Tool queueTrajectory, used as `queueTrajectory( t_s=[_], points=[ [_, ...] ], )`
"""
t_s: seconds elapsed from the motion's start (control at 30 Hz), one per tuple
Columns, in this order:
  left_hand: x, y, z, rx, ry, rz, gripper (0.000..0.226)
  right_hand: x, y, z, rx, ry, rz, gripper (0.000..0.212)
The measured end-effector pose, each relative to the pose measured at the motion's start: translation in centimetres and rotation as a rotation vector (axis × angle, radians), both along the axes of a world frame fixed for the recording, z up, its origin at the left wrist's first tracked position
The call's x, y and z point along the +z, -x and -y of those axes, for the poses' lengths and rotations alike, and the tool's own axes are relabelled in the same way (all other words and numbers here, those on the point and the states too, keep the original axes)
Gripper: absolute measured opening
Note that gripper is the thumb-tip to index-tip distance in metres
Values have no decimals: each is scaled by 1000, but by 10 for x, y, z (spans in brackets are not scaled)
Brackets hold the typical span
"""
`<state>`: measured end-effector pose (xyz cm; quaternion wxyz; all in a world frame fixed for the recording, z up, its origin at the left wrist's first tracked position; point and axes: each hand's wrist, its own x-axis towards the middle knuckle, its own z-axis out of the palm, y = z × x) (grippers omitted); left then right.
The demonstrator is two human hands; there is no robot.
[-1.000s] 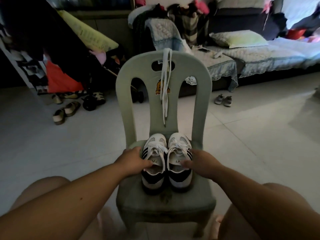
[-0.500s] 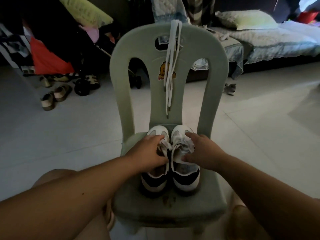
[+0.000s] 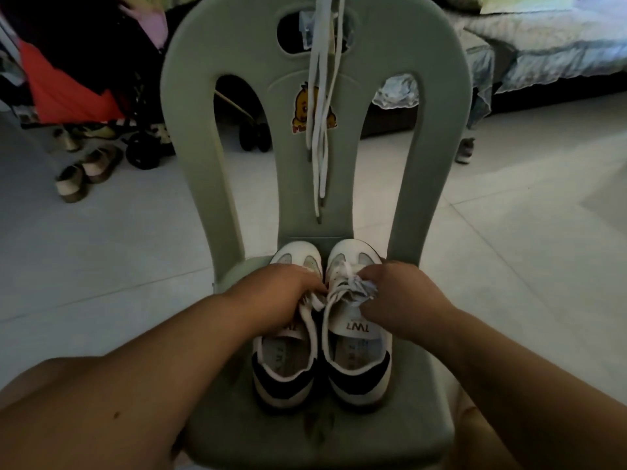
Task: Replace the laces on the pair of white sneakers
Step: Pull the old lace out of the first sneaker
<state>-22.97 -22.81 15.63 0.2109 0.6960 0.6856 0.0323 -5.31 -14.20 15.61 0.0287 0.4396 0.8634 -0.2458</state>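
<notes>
Reaching both arms forward over the chair [image 3: 244, 429] seat | left hand [image 3: 281, 286] is curling its grip round the laces [image 3: 310, 305] of the left sneaker [image 3: 288, 364] | right hand [image 3: 400, 300] is pinching the knot [image 3: 359, 288] on the right sneaker [image 3: 356, 357] | both sneakers are sitting side by side on the seat

- The left hand [image 3: 281, 290] covers the lacing of the left sneaker [image 3: 285, 364]; its fingertips are tucked out of sight, so its hold on the lace cannot be told.
- The lace knot [image 3: 363, 288] pinched by the right hand [image 3: 393, 296] is a blur (loops or loose ends, unclear).
- The spare laces [image 3: 322, 96] and the back of the chair [image 3: 434, 130] are cut off by the top edge.
- The duck sticker [image 3: 305, 106] is partly behind those laces, its lettering unreadable.
- A grey shoe [image 3: 464, 154] is half hidden behind the chair.
</notes>
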Motion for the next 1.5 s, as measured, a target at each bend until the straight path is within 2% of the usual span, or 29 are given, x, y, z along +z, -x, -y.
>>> queueTrajectory(
  t_s=[0.07,0.17,0.33,0.5,0.63,0.73,1.03,1.4,1.5],
  points=[
    [3,-1,6,9,-49,10,50,0,-1,1,-12,-23,-19,36],
    [5,5,16,-7,-101,-40,53,1,-2,5,-22,-51,-28,36],
    [11,27,38,137,-189,-6,61,0,-5,8,-55,-51,-79,31],
    [14,31,50,219,-196,40,53,2,-7,13,-87,-29,-108,30],
    [5,19,49,222,-85,34,45,4,-8,16,-84,-36,-122,28],
    [-3,13,51,221,-19,19,65,5,-9,18,-82,-39,-124,28],
    [4,30,67,332,-248,8,58,2,-9,21,-75,-88,-81,29],
    [8,65,67,179,-243,101,53,5,-15,22,-58,-87,-107,20],
    [19,67,53,29,-157,-3,55,7,-18,22,-72,-103,-125,20]
  ],
)
